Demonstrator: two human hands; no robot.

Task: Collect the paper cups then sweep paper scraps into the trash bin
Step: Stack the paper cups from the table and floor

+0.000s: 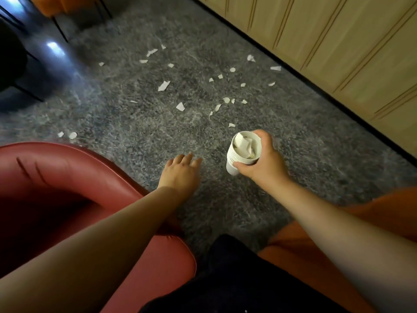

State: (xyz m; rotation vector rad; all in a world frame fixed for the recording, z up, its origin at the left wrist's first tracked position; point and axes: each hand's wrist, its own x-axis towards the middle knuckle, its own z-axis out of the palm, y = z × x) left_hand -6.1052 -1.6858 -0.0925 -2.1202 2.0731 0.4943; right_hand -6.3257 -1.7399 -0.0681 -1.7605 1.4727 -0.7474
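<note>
Over the grey carpet (140, 141), seen from the head camera, the right hand (262, 159) holds a stack of white paper cups (242, 152), fingers and thumb wrapped round its side. The stack tilts slightly, and crumpled white paper sits in the top cup. No brand, label or writing can be read on the cups or anywhere else in view. Left of the stack, apart from it, the left hand (181, 170) hangs palm down just above the carpet with fingers straight and loosely spread, holding nothing. Beyond the stack, white paper scraps (163, 85) lie scattered over the carpet, some near the stack's far side, others well away. Left of the stack, a red armchair (74, 177) stands under the left forearm. Right of the stack and beyond it runs a wooden wall panel (338, 37).
</note>
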